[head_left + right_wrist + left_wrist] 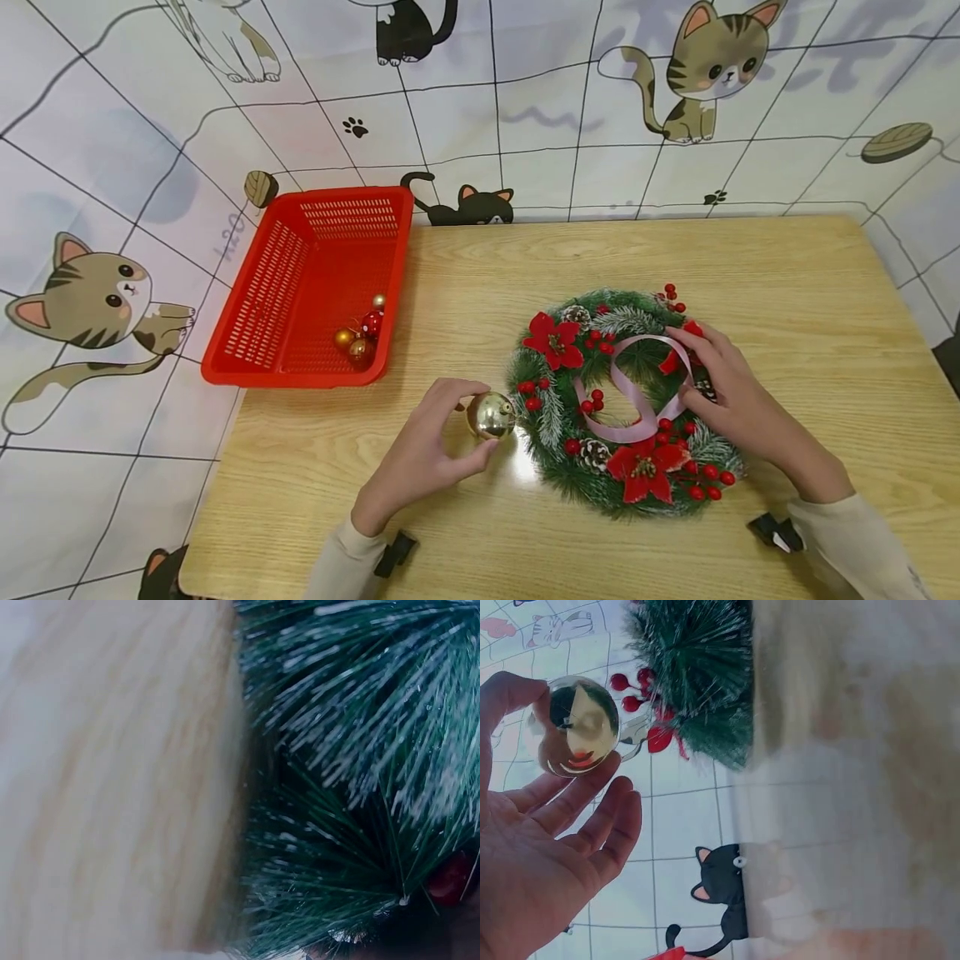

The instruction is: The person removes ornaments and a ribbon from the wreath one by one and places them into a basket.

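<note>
A green wreath (626,400) with red flowers, berries, pine cones and a pink ribbon (637,400) lies flat on the wooden table (787,292). My left hand (472,417) pinches a shiny gold ball ornament (491,415) between thumb and fingers, right against the wreath's left edge. The left wrist view shows the gold ball (577,724) at the fingertips (592,780), next to the wreath's needles (697,667) and berries. My right hand (686,367) rests on the wreath's right side, fingers laid over the ribbon and a red flower. The right wrist view shows only wreath needles (352,750) and the table (120,787).
A red plastic basket (247,333) stands at the table's back left corner, holding several small red and gold baubles (360,333). A cat-patterned cloth (112,167) covers the wall and hangs beside the left table edge.
</note>
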Tool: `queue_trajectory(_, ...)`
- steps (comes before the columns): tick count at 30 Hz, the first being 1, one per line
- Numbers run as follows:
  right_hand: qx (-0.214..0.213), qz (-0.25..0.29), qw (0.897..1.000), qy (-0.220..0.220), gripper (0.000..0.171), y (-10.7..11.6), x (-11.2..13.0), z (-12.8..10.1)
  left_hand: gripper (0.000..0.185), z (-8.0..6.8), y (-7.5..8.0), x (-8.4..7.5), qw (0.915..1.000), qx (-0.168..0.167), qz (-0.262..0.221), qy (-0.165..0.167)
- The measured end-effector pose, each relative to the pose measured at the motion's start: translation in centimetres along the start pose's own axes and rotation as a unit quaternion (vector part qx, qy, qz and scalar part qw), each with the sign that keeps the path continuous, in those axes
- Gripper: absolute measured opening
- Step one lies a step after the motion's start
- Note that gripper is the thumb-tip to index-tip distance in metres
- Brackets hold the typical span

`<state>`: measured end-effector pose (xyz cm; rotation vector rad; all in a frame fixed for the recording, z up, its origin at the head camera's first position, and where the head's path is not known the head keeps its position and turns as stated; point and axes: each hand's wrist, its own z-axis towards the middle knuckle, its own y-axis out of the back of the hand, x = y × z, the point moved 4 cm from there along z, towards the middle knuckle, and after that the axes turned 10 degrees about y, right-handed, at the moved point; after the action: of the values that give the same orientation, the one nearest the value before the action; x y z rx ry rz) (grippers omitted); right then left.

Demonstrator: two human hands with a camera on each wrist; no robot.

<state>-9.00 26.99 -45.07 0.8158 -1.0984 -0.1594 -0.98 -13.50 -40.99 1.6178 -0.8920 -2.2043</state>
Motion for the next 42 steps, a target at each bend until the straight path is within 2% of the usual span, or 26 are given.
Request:
queue_trajectory(8,0.000,0.002,1.000,-0.003,0.085,-0.1,0.1,0.0,0.062,0.5,2.8,0.7,0.9983,-0.057,0.004,0.010)
queue_trajectory(15,-0.007,-0.038,0.999,0.013,0.076,0.4,0.8,-0.2,0.060,0.7,6.2,2.1,0.9929,-0.116,0.008,0.028)
queue_trajectory(21,-0.019,-0.041,0.999,-0.010,0.070,0.9,1.8,-0.9,0.058,0.3,9.1,3.4,0.9834,-0.169,0.007,0.066)
queue_trajectory(27,-0.055,-0.055,0.996,-0.053,0.074,0.6,3.0,-1.8,0.055,0.0,11.4,4.7,0.9668,-0.228,0.012,0.114)
queue_trajectory(32,-0.069,-0.082,0.991,-0.074,0.080,-0.2,3.6,-2.5,0.051,-0.3,12.5,6.2,0.9497,-0.271,0.002,0.157)
queue_trajectory(35,-0.077,-0.084,0.991,-0.073,0.082,-0.7,3.7,-2.7,0.049,-0.5,12.8,6.2,0.9420,-0.282,-0.003,0.182)
queue_trajectory(39,-0.084,-0.080,0.991,-0.074,0.082,-1.1,3.7,-2.7,0.049,-0.7,13.1,6.7,0.9386,-0.288,-0.002,0.189)
queue_trajectory(42,-0.085,-0.083,0.989,-0.084,0.084,-1.2,3.5,-2.7,0.049,-0.7,13.3,7.8,0.9381,-0.292,0.013,0.185)
